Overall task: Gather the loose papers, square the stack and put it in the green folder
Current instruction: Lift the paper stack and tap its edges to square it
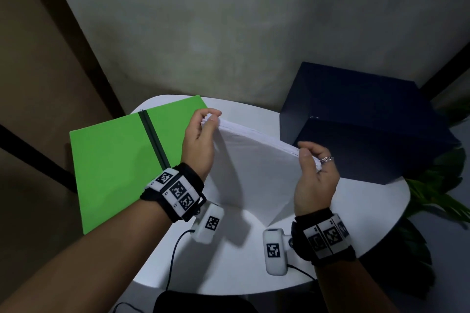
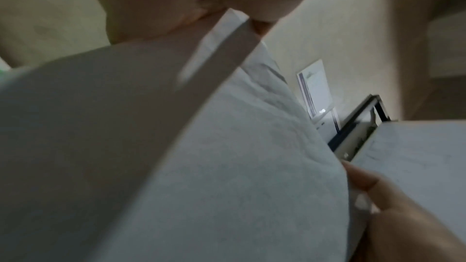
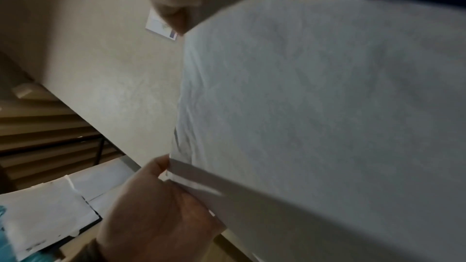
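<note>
papers (image 1: pixel 254 160) gathered, both hands (image 1: pixel 201 140) pinching the stack upright on the bench (image 1: pixel 356 201), right of the closed green folder (image 1: pixel 114 155); filing remains.

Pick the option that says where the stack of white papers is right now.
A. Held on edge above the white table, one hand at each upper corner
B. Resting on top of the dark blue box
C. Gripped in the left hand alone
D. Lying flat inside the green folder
A: the stack of white papers stands on edge over the round white table, the left hand pinching one upper corner and the right hand the other; the flat green folder lies shut beside it.
</note>
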The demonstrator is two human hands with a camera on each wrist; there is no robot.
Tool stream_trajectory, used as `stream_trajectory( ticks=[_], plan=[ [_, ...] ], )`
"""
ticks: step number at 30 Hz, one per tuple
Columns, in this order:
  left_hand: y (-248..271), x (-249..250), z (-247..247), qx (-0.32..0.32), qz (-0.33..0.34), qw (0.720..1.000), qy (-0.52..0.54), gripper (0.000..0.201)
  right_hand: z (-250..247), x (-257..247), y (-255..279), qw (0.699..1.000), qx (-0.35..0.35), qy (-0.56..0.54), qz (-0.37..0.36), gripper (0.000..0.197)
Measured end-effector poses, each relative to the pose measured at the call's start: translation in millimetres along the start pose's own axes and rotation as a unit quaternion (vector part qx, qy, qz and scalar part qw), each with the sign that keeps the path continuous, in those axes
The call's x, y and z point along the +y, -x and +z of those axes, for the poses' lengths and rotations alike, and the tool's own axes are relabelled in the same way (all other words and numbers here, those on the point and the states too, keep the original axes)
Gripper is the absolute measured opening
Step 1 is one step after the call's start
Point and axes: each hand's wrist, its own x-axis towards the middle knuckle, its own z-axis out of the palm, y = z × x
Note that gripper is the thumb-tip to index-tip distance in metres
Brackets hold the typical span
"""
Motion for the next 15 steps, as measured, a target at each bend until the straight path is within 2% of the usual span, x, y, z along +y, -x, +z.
stream_trajectory(
  ticks=[3,5,8,10,15],
  plan=[
    [-4,0,0,-0.008,0.001,1.000,-0.010,0.026,-1,0,-2,1.000,0.012,0.003,-0.006,0.015],
    [-8,-6,-7,-0.021,0.006,1.000,-0.015,0.037,-6,3,-3,1.000,-0.006,-0.011,0.001,0.019],
    [-9,-17,-15,-0.091,0.003,0.996,-0.024,0.072,-13,13,-2,0.998,-0.041,-0.013,0.039,0.048],
    [-5,-21,-16,-0.139,-0.012,0.990,-0.003,0.093,-14,19,3,0.996,-0.052,0.017,0.068,0.061],
    [-14,-27,-21,-0.174,-0.023,0.984,-0.001,0.096,-16,27,-1,0.995,-0.040,0.029,0.084,0.066]
  ],
)
